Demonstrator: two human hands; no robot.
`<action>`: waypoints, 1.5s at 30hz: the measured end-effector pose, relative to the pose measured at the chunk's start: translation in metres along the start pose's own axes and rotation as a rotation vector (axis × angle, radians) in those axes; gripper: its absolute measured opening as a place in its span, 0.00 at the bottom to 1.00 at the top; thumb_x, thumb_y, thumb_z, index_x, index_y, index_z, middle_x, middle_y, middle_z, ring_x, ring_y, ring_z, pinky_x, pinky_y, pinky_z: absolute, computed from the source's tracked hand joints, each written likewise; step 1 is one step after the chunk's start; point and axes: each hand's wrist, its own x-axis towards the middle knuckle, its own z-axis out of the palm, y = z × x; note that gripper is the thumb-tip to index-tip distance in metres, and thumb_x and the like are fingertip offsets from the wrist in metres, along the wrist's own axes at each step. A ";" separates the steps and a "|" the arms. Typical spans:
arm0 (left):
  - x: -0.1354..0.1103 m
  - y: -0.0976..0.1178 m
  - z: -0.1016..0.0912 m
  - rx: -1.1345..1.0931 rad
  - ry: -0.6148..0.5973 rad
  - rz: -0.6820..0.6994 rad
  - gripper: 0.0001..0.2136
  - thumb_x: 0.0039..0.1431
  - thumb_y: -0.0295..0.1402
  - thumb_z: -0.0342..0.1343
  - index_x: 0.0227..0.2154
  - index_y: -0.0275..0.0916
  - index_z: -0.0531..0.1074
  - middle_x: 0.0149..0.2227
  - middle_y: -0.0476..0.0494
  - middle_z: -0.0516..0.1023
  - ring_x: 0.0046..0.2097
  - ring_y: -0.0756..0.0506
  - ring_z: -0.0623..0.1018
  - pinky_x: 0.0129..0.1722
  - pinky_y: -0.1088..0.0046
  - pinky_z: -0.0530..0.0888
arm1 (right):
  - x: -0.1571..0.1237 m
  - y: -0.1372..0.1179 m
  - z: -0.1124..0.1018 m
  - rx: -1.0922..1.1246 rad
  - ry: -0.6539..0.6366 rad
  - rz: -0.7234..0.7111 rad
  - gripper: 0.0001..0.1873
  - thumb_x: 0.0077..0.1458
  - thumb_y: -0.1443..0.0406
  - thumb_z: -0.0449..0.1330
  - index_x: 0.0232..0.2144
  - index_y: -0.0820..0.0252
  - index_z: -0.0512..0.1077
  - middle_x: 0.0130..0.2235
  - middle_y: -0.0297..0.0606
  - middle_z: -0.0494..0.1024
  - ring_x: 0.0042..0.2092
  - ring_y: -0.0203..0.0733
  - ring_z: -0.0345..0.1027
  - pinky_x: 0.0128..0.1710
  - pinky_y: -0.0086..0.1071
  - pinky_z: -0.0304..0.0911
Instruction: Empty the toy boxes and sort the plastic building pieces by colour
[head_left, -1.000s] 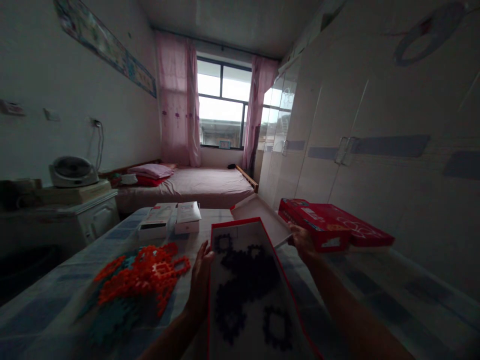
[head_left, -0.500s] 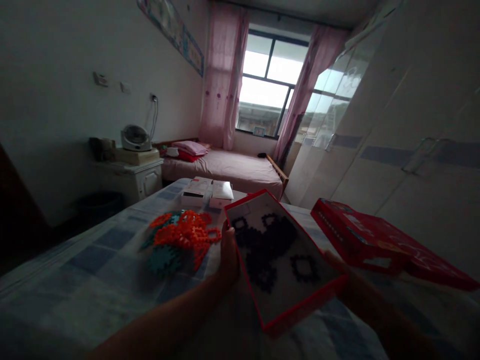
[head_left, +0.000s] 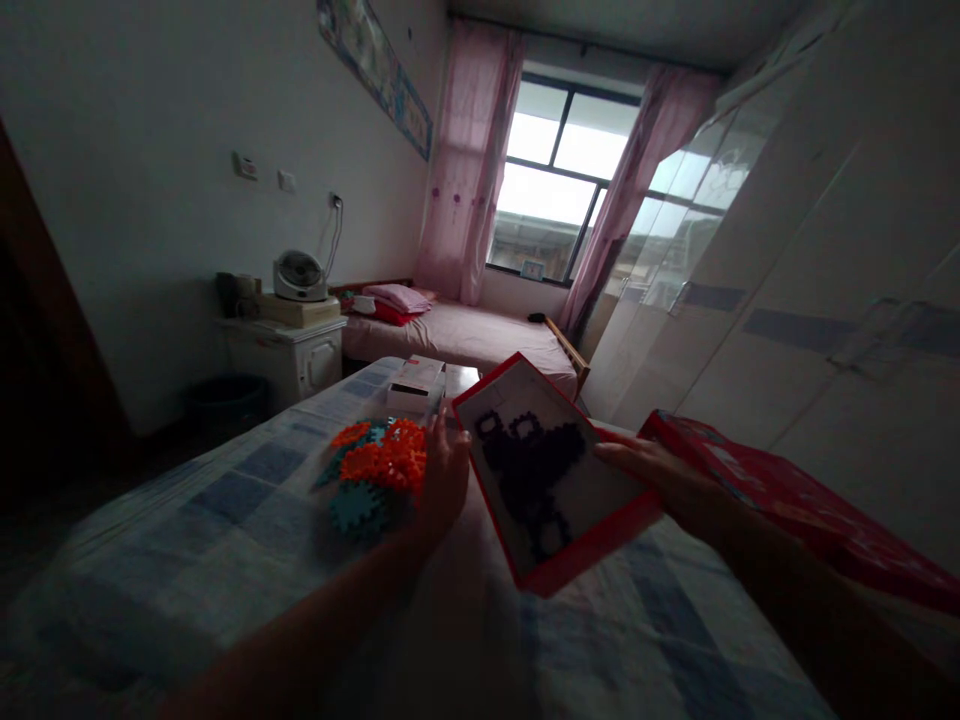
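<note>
A shallow red box (head_left: 592,552) with a pale inside is tilted above the table, between my two hands. Dark gear-shaped plastic pieces (head_left: 534,465) lie bunched in it. My left hand (head_left: 445,470) is at the box's left side, its thumb by the rim and its other fingers partly hidden. On the opposite side, my right hand (head_left: 637,462) grips the edge, thumb over the rim. Just left of my left hand is a pile of orange gear pieces (head_left: 382,455) with teal gear pieces (head_left: 358,508) under and beside them.
A larger red box (head_left: 750,490) lies on the right, partly behind my right forearm. White boxes (head_left: 415,385) stand at the table's far end. A checked cloth (head_left: 262,465) covers the table. Beyond are a bed (head_left: 480,335), a cabinet with a fan (head_left: 300,275), and tall wardrobes (head_left: 795,260).
The view has shifted. The red box has risen slightly and the dark pieces have slid closer together. My right thumb now shows over the rim; my left hand is nearer the orange pile.
</note>
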 end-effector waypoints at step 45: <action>0.039 -0.037 -0.108 0.766 0.106 0.340 0.17 0.60 0.39 0.43 0.47 0.36 0.65 0.52 0.34 0.68 0.56 0.38 0.65 0.55 0.56 0.63 | 0.024 -0.022 0.123 -1.277 0.508 -0.815 0.41 0.51 0.54 0.56 0.61 0.68 0.48 0.61 0.55 0.55 0.56 0.58 0.53 0.49 0.49 0.57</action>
